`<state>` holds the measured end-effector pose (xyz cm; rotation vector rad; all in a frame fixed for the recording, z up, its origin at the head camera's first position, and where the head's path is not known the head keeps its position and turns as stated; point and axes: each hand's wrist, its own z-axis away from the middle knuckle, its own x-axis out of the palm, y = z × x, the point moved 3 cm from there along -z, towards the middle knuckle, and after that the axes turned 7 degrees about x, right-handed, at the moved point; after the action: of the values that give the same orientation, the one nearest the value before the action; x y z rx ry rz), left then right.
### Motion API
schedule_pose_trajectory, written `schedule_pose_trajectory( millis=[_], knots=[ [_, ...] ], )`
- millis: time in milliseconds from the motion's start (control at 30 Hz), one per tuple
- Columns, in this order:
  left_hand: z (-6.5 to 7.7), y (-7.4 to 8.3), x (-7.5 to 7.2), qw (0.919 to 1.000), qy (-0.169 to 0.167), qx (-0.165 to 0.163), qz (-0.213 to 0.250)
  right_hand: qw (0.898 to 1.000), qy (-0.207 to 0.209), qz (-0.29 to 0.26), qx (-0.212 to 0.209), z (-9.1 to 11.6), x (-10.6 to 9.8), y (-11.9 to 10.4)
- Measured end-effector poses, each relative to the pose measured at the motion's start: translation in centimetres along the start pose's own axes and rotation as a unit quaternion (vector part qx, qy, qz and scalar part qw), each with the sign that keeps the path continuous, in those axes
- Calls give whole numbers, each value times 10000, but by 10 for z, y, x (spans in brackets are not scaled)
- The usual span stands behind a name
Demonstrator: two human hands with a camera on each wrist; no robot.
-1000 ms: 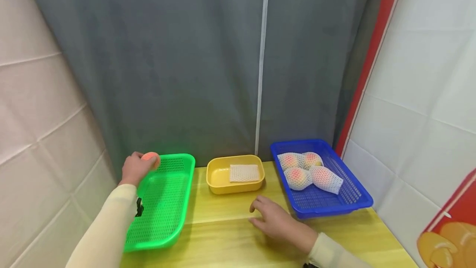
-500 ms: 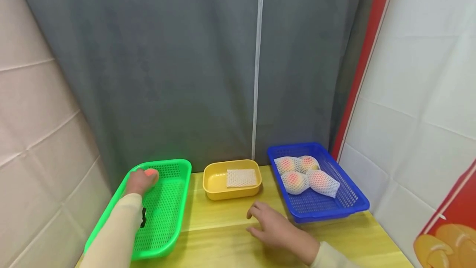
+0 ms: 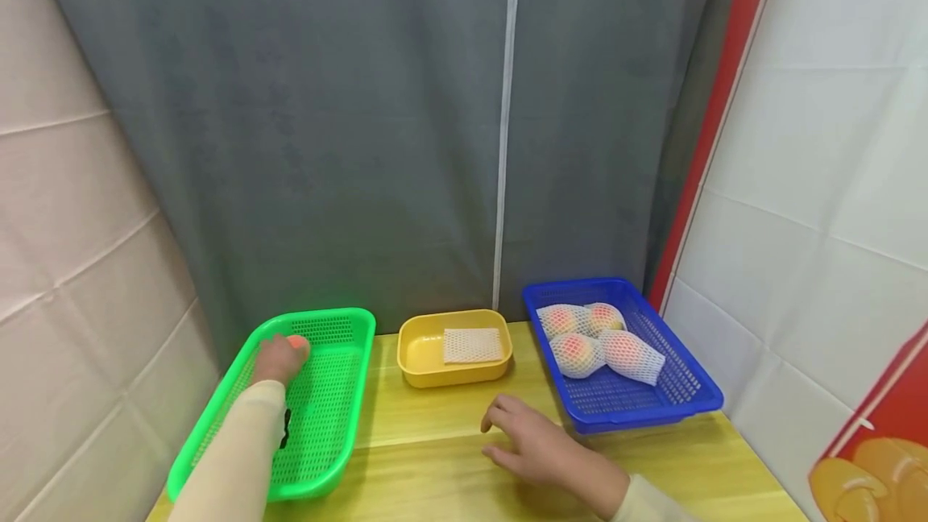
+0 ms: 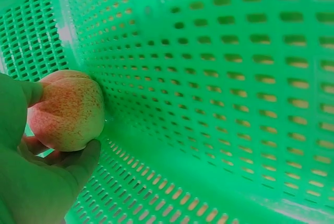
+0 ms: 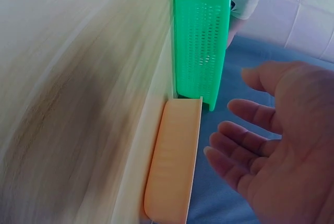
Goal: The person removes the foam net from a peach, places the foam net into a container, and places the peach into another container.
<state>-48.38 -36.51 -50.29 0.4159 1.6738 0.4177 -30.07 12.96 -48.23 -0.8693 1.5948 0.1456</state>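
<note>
Peach (image 4: 70,112), red-speckled, paler at one side, was inside the green basket (image 3: 319,401), toward its far end and close to a perforated wall; contact with the wall unclear. Left hand (image 4: 31,177) grasped it, digits curled round from two sides, spread about as wide as the fruit. Right hand (image 3: 532,441) was released, thumb apart from loosely bent fingers, above the wooden table (image 3: 420,466). Beyond it stood a yellow tray (image 3: 420,351) with white netting (image 3: 472,345) lying flat inside. To the right, a blue basket (image 3: 623,401) held four net-sleeved fruits (image 3: 576,354), grouped together. Grey curtain (image 3: 326,143) behind; at far right, printed orange shapes (image 3: 848,478) on red.
</note>
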Motion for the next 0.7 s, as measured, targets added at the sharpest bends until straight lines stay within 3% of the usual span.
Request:
schedule_pose_trajectory(
  millis=[267, 400, 533, 700],
  knots=[
    [2, -4, 7, 9983, 389, 163, -410, 9996, -187, -172, -129, 5, 7, 3],
    [5, -7, 8, 9942, 775, 244, -710, 9994, -295, -152, -112, 7, 11, 4],
    [6, -7, 3, 9908, 1148, 197, -688, 9992, -330, -150, -158, 7, 12, 4],
    [3, -3, -5, 9921, 1031, 297, -648, 9987, -367, -225, -267, 7, 12, 2]
  ],
)
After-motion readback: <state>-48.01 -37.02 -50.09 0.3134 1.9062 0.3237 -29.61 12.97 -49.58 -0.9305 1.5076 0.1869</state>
